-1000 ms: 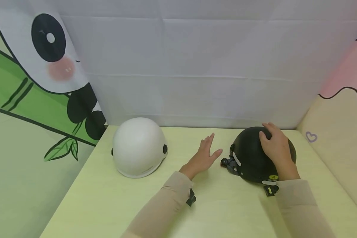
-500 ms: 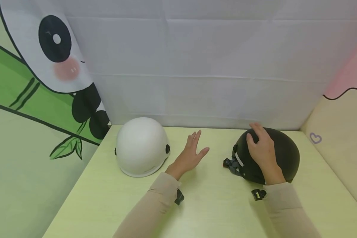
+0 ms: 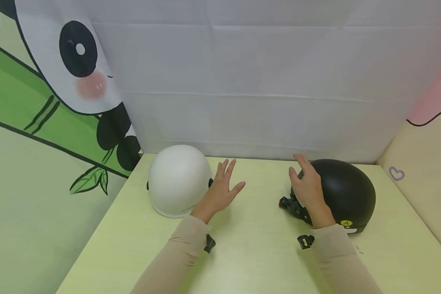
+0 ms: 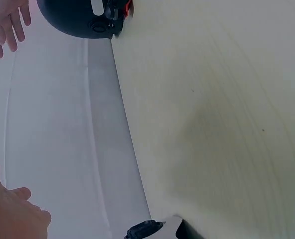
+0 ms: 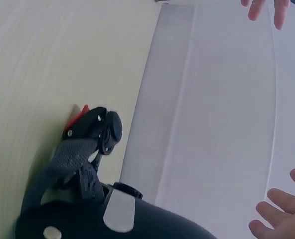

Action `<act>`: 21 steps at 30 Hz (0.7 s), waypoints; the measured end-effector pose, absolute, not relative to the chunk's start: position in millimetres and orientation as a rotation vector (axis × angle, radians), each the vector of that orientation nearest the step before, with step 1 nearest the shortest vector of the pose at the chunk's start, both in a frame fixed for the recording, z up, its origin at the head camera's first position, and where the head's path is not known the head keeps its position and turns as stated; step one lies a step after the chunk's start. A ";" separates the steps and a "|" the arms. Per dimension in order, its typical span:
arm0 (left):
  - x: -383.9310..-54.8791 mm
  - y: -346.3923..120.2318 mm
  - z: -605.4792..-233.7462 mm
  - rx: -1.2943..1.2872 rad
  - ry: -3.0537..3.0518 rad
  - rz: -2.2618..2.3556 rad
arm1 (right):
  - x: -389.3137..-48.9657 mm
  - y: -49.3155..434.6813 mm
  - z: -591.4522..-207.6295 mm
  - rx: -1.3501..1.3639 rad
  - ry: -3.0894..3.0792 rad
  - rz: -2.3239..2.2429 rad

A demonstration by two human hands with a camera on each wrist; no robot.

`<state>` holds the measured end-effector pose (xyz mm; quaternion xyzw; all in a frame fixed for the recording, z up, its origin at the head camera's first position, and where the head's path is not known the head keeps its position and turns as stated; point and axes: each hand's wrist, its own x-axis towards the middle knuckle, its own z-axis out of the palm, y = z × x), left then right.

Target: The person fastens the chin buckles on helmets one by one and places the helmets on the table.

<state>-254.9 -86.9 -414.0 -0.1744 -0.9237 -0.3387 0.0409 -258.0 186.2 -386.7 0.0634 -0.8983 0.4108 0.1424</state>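
A white helmet (image 3: 178, 177) sits dome up at the back left of the table. My left hand (image 3: 217, 195) is held at its right side, fingers straight and spread, overlapping its edge in the head view. The black helmet (image 3: 349, 192) stands at the back right, with its strap and buckle (image 5: 90, 129) sticking out on the left. Over that left side hovers my right hand (image 3: 309, 188), fingers extended and thumb apart, hiding part of the shell. Both hands hold nothing. In the right wrist view the right hand's fingers (image 5: 281, 211) are spread apart from the helmet.
A pale yellow table (image 3: 250, 253) carries both helmets. Behind it hangs a creased white sheet (image 3: 257, 90). Walls with painted cartoon figures (image 3: 59, 102) stand at left and right. Small black cameras (image 3: 306, 241) are worn at the wrists.
Both hands have moved left: the right from the top of the black helmet to its left side, the left close to the white helmet. The head view has turned slightly left.
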 end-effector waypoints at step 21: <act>-252.3 -147.1 -402.9 -0.451 -2.823 -0.671 | -270.6 131.5 -406.8 0.266 -2.565 1.291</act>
